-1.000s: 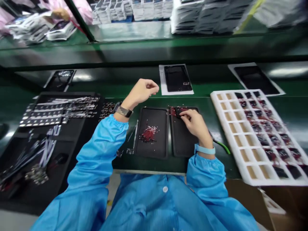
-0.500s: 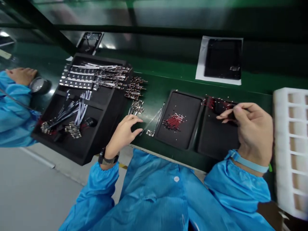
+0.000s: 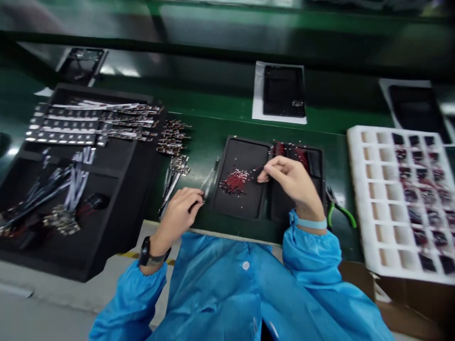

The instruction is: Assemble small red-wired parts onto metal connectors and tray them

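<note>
My left hand [image 3: 183, 209] rests at the bench's front edge, thumb and forefinger pinched together. What they hold, if anything, is hidden. Just beyond those fingertips lie tweezers [image 3: 210, 176]. My right hand [image 3: 289, 177] is closed in a pinch on a small dark part with a thin wire [image 3: 256, 169], too small to name exactly. It hovers above the gap between two shallow black trays. The left tray [image 3: 245, 149] bears a heap of red and black wires [image 3: 235, 181]. In the right tray [image 3: 280, 203], more red wires [image 3: 301, 155] lie along the far side.
Ribbon cables [image 3: 80, 177] and small circuit boards fill a large black box [image 3: 122, 189] at left. More boards [image 3: 174, 137] lie beside it. Green-handled pliers [image 3: 336, 208] and a white foam tray [image 3: 369, 263] of dark parts are at right. Flat black panels [image 3: 284, 90] lie behind.
My right hand has moved left from the right tray toward the left one. My left hand's fingers have closed from apart. The view has shifted right, showing the pliers and more of the foam tray.
</note>
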{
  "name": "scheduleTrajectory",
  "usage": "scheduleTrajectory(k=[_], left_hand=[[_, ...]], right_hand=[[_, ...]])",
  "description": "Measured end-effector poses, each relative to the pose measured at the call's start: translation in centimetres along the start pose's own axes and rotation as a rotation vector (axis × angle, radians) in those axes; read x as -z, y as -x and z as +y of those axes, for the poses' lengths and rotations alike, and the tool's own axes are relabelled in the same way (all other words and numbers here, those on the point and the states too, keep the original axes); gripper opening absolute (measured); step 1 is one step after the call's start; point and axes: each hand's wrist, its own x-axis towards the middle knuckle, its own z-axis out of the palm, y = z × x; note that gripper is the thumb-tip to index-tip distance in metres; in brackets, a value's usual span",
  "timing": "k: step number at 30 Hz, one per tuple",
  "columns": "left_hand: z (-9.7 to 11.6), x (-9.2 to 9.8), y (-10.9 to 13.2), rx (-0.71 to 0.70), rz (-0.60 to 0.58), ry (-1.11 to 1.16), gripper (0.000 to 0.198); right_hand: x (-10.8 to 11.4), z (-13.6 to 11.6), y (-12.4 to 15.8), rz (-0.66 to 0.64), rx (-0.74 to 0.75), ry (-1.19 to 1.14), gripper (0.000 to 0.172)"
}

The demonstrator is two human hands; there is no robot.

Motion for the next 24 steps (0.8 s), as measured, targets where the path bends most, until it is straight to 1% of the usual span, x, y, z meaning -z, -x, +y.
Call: scheduleTrajectory(k=[3, 5, 8, 11, 14, 16, 18, 20, 24], left_hand=[[1.0, 1.2, -0.5, 0.079, 0.128, 0.118, 0.007], [2.0, 1.9, -1.4, 0.121, 0.205, 0.163, 0.004], [3.4, 2.5, -3.9, 0.17, 0.236, 0.23, 0.007], [4.4, 1.8, -7.3, 0.169, 0.192, 0.346, 0.01], [4.9, 0.2, -10.5, 0.128, 0.106, 0.464, 0.01], [5.0, -1.0, -12.1, 0.114, 0.037, 0.551, 0.011], [5.0, -2.1, -13.1, 0.116, -0.023, 0.651, 0.012], [5.0, -2.8, -13.5, 0.134, -0.071, 0.744, 0.014], [4.9, -3.5, -13.6, 0.189, -0.094, 0.841, 0.019]], right_hand=[[-0.9, 0.0, -0.1, -0.042, 0.073, 0.008, 0.03], [-1.4, 0.2, -0.1, -0.08, 0.097, -0.005, 0.026], [-2.2, 0.2, 0.0, -0.091, 0.101, 0.007, 0.023], [-2.8, -0.1, 0.1, -0.051, 0.109, 0.054, 0.021], [-3.0, -0.3, 0.3, 0.018, 0.144, 0.103, 0.02], [-2.9, -0.2, 0.4, 0.062, 0.159, 0.116, 0.019], [-2.9, 0.0, 0.5, 0.101, 0.161, 0.118, 0.02], [-2.8, 0.2, 0.5, 0.135, 0.159, 0.13, 0.02], [-3.0, 0.3, 0.5, 0.163, 0.178, 0.141, 0.02]])
